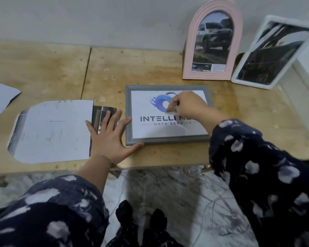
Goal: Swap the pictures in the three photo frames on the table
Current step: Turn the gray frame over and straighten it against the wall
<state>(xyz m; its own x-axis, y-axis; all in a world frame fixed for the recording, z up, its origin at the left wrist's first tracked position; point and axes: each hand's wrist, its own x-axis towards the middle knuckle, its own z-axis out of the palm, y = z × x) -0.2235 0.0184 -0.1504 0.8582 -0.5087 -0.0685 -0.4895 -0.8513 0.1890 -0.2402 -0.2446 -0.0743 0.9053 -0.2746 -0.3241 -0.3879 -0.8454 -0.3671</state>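
Grey frame (pixel 168 114): lies flat near the front edge of the plywood bench (pixel 52 68), holding a white logo sheet (pixel 169 128).
Right hand (pixel 187 106): over the sheet's middle, fingertips pinched on something small at the sheet's surface; what exactly, I cannot tell.
Left hand (pixel 109 136): flat, fingers spread, holding nothing; thumb touches the grey frame's near left corner, fingers rest on a loose photo (pixel 103 115).
Other frames: pink arched frame (pixel 212 43) and white frame (pixel 273 54) stand against the wall, each showing a vehicle picture.
Loose cut-out (pixel 52 131): face down, left of the grey frame.
Risk: the frame could slide towards the bench edge if the left hand eases off; a pinch could crease or tear the sheet.
Writing: "INTELLI…" partly hidden by the right hand, then "DATA SERVICE".
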